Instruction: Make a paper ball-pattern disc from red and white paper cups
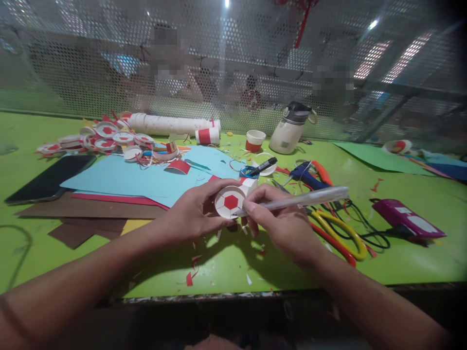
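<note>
My left hand (197, 211) holds a small white paper cup (230, 200) on its side, its round bottom with a red hexagon turned toward me. My right hand (282, 221) grips a clear pen (302, 198), and the pen's tip touches the cup's bottom near the hexagon. Both hands hover just above the green table (226, 265) near its front edge. Red and white paper scraps lie on the table under them.
Yellow-handled scissors (343, 233) and a blue glue gun (306, 175) lie right of my hands, with a purple box (408, 218) beyond. Blue paper sheets (138, 177), a phone (47, 180), finished cup discs (105, 136), a cup stack (168, 124) and a bottle (290, 131) sit behind.
</note>
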`<state>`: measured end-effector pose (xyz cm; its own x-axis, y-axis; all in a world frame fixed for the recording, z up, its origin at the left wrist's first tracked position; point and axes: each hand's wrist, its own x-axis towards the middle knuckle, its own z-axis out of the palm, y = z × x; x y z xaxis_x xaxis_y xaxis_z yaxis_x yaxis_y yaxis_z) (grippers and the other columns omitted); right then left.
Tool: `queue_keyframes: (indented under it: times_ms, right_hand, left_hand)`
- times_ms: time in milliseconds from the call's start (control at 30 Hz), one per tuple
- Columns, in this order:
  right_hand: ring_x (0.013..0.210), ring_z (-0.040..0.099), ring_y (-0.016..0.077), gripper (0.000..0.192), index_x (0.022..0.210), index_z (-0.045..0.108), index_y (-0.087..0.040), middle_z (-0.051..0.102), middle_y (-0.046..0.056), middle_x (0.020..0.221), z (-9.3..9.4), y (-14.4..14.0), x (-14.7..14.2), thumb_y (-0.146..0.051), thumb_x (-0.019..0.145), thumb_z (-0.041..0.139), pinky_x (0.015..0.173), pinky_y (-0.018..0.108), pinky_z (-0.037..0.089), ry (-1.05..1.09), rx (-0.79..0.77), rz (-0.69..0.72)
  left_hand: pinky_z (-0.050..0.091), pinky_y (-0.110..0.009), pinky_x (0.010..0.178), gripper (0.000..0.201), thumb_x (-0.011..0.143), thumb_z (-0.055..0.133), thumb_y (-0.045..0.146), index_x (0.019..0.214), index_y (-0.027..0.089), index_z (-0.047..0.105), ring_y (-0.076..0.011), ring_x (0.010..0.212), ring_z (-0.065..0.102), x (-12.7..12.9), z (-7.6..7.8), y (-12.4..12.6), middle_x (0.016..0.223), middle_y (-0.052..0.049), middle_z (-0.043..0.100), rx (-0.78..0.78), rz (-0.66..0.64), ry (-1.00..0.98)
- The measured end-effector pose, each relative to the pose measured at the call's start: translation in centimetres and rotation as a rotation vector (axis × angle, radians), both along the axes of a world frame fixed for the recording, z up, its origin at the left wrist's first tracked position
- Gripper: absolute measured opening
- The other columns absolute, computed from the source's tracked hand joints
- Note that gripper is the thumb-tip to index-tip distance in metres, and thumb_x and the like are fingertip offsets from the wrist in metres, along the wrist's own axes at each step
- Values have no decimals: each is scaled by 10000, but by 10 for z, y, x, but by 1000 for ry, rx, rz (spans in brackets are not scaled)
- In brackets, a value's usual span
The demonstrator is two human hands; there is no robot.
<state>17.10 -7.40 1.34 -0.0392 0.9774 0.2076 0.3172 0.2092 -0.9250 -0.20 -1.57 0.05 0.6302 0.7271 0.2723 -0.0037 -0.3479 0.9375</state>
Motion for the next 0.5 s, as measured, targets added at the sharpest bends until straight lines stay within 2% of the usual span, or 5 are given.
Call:
queue_keyframes:
  times_ms: [133, 500]
  right_hand:
    - [465, 503, 92, 163, 692, 521, -207, 549, -58, 510, -1, 0, -1, -276, 832, 567, 482, 226, 419, 55, 20, 3]
    - [480, 525, 79, 140, 708, 543, -199, 579, -59, 547, 0, 0, -1, -231, 841, 574, 467, 196, 407, -48, 58, -1]
  left_hand:
    - [527, -310, 813, 553, 678, 737, 204, 1194, 158, 542, -217, 976, 619, 0, 0, 0, 1165, -93, 595, -12, 3, -2]
    - [518, -306, 818, 557, 696, 732, 225, 1207, 140, 527, -217, 999, 604, 0, 1, 1, 1190, -111, 570, 3, -12, -2]
